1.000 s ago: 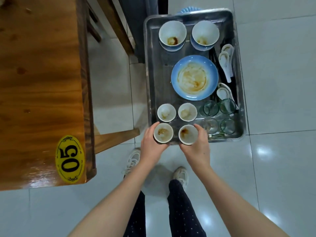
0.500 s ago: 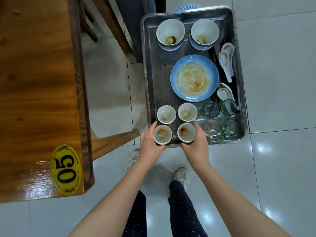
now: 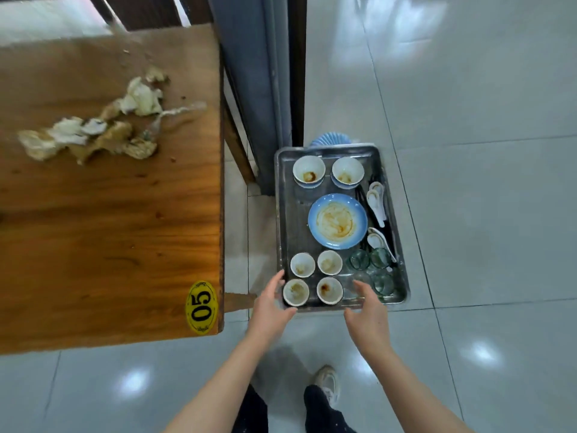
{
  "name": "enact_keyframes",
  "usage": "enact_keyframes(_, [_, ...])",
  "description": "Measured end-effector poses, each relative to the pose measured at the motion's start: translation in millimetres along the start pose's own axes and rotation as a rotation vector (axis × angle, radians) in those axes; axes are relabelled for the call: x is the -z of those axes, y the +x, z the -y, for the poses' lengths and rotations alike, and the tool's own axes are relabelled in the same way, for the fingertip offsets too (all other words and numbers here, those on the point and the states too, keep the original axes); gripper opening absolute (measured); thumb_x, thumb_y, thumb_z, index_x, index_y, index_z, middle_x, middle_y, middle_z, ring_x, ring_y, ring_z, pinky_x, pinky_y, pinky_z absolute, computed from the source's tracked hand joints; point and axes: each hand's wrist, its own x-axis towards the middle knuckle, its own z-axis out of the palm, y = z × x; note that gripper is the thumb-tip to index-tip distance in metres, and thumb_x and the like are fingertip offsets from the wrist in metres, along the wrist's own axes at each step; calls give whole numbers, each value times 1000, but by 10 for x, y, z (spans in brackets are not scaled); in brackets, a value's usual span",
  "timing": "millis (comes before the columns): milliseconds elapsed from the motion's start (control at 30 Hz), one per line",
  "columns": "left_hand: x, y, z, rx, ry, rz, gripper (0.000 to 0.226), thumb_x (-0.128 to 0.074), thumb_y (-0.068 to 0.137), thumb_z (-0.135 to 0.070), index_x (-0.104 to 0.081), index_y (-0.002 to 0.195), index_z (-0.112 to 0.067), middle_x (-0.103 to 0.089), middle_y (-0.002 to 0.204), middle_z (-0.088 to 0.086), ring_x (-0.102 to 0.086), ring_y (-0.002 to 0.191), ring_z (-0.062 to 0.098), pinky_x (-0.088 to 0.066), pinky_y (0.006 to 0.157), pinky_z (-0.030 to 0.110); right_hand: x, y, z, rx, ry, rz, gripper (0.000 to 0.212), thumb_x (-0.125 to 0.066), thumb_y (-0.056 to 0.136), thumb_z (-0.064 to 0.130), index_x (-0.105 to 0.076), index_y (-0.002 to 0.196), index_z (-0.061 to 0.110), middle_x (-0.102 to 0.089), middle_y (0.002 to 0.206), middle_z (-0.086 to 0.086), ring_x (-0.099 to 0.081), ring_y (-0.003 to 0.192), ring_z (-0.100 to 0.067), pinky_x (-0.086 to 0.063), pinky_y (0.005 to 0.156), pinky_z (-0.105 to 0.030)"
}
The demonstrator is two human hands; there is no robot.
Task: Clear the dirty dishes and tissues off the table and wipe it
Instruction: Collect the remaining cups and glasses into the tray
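Your left hand (image 3: 271, 303) is at the near left corner of the rectangular stainless steel tray (image 3: 281, 214). Its fingers are straight and slightly apart, gripping nothing. The fingertips lie along the tray's left rim and the thumb sits just beside the near left small white stained cup (image 3: 296, 292). I cannot tell whether the hand actually touches the rim.

Your right hand (image 3: 368, 317) hovers over the tray's near edge, fingers spread and relaxed, empty, just right of the near right small white cup (image 3: 329, 290). 2 more small white cups (image 3: 302, 265) stand right behind these, making a block of 4.

Further back in the tray are a round blue plate smeared with brown sauce (image 3: 337, 220) and 2 white bowls (image 3: 309, 170) side by side at the far end. White ceramic spoons (image 3: 376, 201) lie along the right wall, with greenish clear glasses (image 3: 381, 257) in the near right corner.

The tray sits low, to the right of the wooden table (image 3: 109, 229). Crumpled, stained tissues (image 3: 93, 129) lie on the far part of the tabletop, blurred. A yellow oval sticker reading 05 (image 3: 201, 307) marks the table's near right corner.
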Motion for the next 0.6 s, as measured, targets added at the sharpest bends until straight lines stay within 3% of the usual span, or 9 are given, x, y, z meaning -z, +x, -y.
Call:
enact_keyframes(67, [51,-164,-185,-48,-12,-14,78,-73,79,-2,-38,143,-30,-52,137,-4,-45,113,-1,-34,76,-4,150,-89,199,65,3,23,57,-57,76,-8,-55,124,21,-58,107,12,-54,91,-4,-36,71,-5])
enact_keyframes(100, [93,-248,-289,-67,-28,-35,75,-72,80,-2,-40,142,-30,-54,134,-3,-47,108,-1,-35,72,-4,220,-131,304,92,5,39,57,-56,75,-8,-55,124,21,-59,108,11,-54,89,-2,-37,73,-8])
enact_keyframes(200, [303,-492,-635,-101,-100,-86,65,-67,85,-3,-41,141,-25,-59,125,1,-56,105,9,-43,83,12,443,-258,654,144,32,60,54,-57,77,-5,-56,123,22,-63,112,7,-57,96,-7,-45,84,-24])
enact_keyframes(333, [762,-758,-988,-166,-114,-207,56,-64,88,-3,-46,138,-19,-61,104,-9,-57,93,1,-44,67,5,690,-398,1156,225,68,53,49,-56,82,-3,-56,126,19,-61,119,0,-56,110,-16,-46,95,-34])
enact_keyframes(433, [1136,-943,-1117,-174,-136,-278,53,-62,90,-7,-45,138,-21,-62,112,-4,-58,102,9,-44,73,11,788,-489,1483,295,35,47,43,-53,85,0,-57,124,19,-61,119,2,-56,107,-14,-43,88,-26])
enact_keyframes(600, [1662,-1184,-1107,-167,-146,-398,47,-62,91,-10,-49,135,-22,-64,108,-3,-59,101,12,-50,84,23,786,-656,1967,397,5,62,42,-51,86,0,-55,123,21,-62,113,5,-55,95,-9,-43,83,-25])
